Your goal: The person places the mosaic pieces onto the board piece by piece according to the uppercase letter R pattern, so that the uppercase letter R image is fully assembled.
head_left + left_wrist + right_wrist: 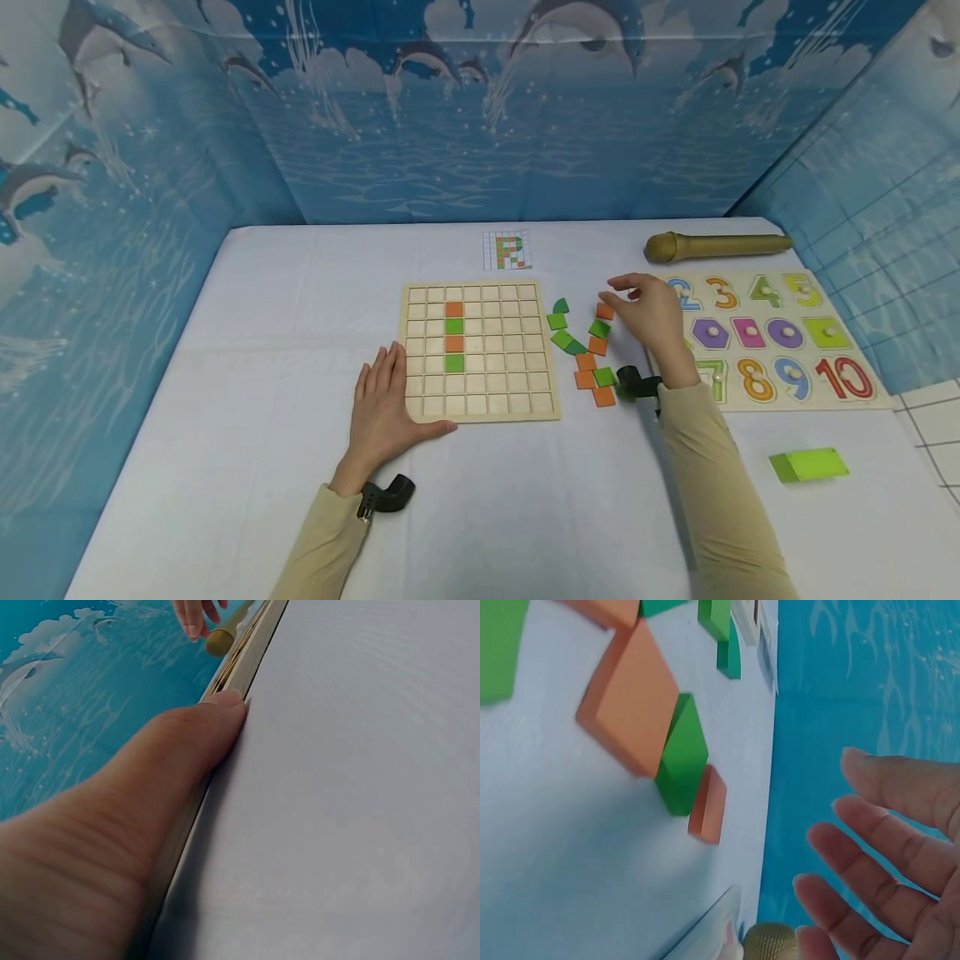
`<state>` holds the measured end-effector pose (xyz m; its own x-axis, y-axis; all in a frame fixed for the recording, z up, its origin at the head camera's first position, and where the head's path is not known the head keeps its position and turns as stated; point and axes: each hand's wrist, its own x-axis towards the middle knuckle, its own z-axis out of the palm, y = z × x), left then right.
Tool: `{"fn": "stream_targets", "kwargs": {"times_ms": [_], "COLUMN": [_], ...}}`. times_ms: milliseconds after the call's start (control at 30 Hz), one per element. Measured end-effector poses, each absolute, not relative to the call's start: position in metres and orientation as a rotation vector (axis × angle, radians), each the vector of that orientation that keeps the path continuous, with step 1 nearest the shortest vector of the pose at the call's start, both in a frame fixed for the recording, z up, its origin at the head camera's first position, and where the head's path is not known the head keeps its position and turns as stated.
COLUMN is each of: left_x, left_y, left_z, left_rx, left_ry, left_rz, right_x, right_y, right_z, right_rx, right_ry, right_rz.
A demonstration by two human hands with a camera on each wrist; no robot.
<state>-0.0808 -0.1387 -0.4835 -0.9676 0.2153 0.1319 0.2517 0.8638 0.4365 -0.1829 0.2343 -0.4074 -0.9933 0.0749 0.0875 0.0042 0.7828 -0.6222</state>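
My left hand (pixel 382 408) rests along the left edge of the wooden grid board (pixel 510 360), fingers straight. Its thumb (pixel 199 727) presses the board's front edge in the left wrist view. Orange and green square tiles (pixel 454 343) alternate down one column of the board. Right of the board lie loose orange and green tiles (pixel 586 362), some with a curved side. My right hand (pixel 651 312) hovers at the far end of these tiles, near an orange one (pixel 709 806). Its fingers are spread and slightly bent, with nothing between them in the right wrist view.
Behind the board lies a small card (pixel 507 250) with a coloured letter P pattern. A number puzzle board (pixel 810 333) sits under and beside my right wrist. A gold microphone-shaped object (pixel 720 245) lies behind it, and a lime-green block (pixel 810 465) at the front right.
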Motion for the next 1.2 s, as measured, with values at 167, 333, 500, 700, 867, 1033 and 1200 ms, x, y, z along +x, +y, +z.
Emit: {"fn": "stream_targets", "kwargs": {"times_ms": [167, 333, 500, 700, 867, 1033, 1200], "left_x": [-0.081, -0.081, -0.081, -0.081, -0.08, -0.08, -0.08], "left_y": [-0.139, -0.139, -0.139, -0.138, -0.138, -0.139, -0.138], "left_z": [-0.484, -0.484, -0.483, -0.483, -0.484, -0.484, -0.484], "left_rx": [-0.368, -0.365, -0.363, -0.367, -0.379, -0.386, -0.382], "left_ry": [-2.96, -2.962, -2.964, -2.955, -2.929, -2.916, -2.927], "left_rz": [-0.705, -0.712, -0.712, -0.72, -0.723, -0.717, -0.716], "right_x": [-0.183, -0.184, -0.186, -0.188, -0.19, -0.193, -0.196], "right_y": [0.238, 0.238, 0.239, 0.24, 0.241, 0.241, 0.241], "right_z": [-0.409, -0.412, -0.414, -0.418, -0.422, -0.424, -0.424], "right_rx": [-0.114, -0.138, -0.136, -0.094, -0.066, -0.047, -0.042], "right_ry": [-2.938, -2.985, -3.032, -3.077, -3.09, -3.096, -3.139], "right_rz": [0.996, 1.012, 1.002, 0.952, 0.919, 0.887, 0.841]}}
